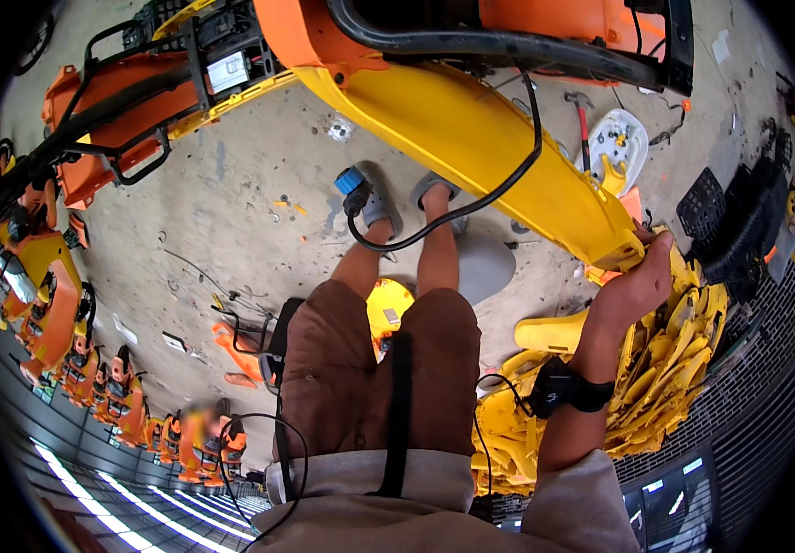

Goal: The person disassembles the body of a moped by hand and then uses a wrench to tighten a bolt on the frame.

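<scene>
My right hand point(644, 276) reaches out to the right, its fingers closed on the lower end of a long curved yellow panel point(471, 138). That panel slants down to the right from an orange body part point(310, 32) of a vehicle. Part of my grip is hidden behind the wrist and the panel's edge. A black cable point(528, 166) loops down across the panel and ends in a blue-capped plug point(351, 182), which hangs in front of my legs. My left hand does not show.
Yellow panels point(665, 369) lie heaped beside my right arm. A hammer point(584, 129) rests by a white tray point(620, 138) of small parts. Orange vehicles point(52, 295) line the left side. A yellow round piece point(388, 304) and a grey rounded piece point(487, 267) are near my legs.
</scene>
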{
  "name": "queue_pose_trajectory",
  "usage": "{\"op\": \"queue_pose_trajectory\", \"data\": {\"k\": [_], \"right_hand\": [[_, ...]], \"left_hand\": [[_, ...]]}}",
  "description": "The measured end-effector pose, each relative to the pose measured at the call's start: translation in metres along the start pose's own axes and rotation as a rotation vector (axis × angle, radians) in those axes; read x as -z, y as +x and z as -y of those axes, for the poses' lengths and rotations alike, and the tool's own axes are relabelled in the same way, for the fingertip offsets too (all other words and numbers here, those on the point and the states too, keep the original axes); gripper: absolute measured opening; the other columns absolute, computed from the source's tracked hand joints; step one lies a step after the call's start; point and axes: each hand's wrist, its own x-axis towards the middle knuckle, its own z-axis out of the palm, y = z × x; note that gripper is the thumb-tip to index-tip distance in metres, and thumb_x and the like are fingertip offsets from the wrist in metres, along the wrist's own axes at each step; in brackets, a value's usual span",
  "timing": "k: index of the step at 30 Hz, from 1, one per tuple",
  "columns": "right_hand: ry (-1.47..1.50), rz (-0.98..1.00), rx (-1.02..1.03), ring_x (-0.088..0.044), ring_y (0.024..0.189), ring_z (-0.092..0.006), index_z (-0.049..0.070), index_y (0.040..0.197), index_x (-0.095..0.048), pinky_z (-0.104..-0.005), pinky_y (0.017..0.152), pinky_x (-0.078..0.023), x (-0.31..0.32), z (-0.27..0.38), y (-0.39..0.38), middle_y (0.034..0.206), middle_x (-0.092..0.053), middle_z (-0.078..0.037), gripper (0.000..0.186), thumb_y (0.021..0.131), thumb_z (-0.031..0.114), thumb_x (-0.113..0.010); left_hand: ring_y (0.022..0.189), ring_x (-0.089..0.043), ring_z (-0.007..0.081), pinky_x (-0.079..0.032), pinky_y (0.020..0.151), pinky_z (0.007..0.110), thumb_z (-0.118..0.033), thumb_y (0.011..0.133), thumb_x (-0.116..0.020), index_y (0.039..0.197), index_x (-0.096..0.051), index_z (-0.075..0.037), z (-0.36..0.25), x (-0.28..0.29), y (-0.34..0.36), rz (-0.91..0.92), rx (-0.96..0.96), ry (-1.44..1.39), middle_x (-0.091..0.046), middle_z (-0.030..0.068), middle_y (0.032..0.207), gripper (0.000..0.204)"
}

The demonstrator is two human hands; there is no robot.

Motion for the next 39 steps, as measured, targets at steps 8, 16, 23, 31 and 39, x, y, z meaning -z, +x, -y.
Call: {"op": "queue_pose_trajectory", "data": {"k": [8,16,23,31,39], "right_hand": [[-0.011,-0.007,0.032,-0.045,0.067,-0.0106,-0.006,0.080,-0.060,-0.0258,0.063,-0.038,0.000,-0.001,0.000,0.072,-0.054,-0.003,0.043,0.099,0.028,-0.040],[-0.028,0.010,0.060,-0.045,0.066,-0.0095,-0.006,0.079,-0.059,-0.0249,0.061,-0.037,0.002,0.002,0.002,0.070,-0.054,-0.002,0.042,0.099,0.028,-0.041],[0.012,-0.005,0.162,-0.040,0.062,-0.0071,-0.004,0.072,-0.053,-0.0270,0.054,-0.033,-0.006,0.000,0.021,0.064,-0.049,-0.002,0.035,0.096,0.021,-0.049],[-0.108,0.217,0.297,-0.042,0.058,-0.0150,-0.004,0.075,-0.053,-0.0304,0.052,-0.034,0.006,0.010,0.037,0.064,-0.049,-0.009,0.028,0.092,0.018,-0.056],[0.067,0.590,0.339,-0.057,0.074,-0.0249,0.005,0.081,-0.058,-0.0416,0.081,-0.040,0.037,0.006,0.064,0.072,-0.058,-0.007,0.019,0.080,0.022,-0.066]], "left_hand": [[0.044,-0.030,0.0015,-0.023,0.037,0.018,-0.025,0.094,-0.050,0.106,-0.056,-0.006,0.004,0.003,0.008,0.023,0.002,0.019,-0.036,-0.0071,0.062,0.024],[0.044,-0.030,0.0017,-0.023,0.037,0.018,-0.026,0.094,-0.050,0.104,-0.056,-0.006,0.008,0.011,0.016,0.039,0.006,0.006,-0.037,-0.0071,0.062,0.023],[0.044,-0.030,0.0019,-0.023,0.037,0.019,-0.026,0.094,-0.050,0.103,-0.056,-0.007,0.013,0.015,0.022,0.078,-0.016,-0.032,-0.037,-0.0072,0.062,0.022],[0.045,-0.030,0.0020,-0.023,0.037,0.019,-0.026,0.094,-0.050,0.101,-0.056,-0.007,0.007,0.040,0.045,0.171,-0.022,-0.038,-0.038,-0.0072,0.063,0.021],[0.048,-0.033,0.0030,-0.025,0.041,0.021,-0.027,0.095,-0.050,0.092,-0.054,-0.010,-0.038,0.067,0.073,0.370,0.024,0.022,-0.040,-0.0069,0.065,0.018]]}}
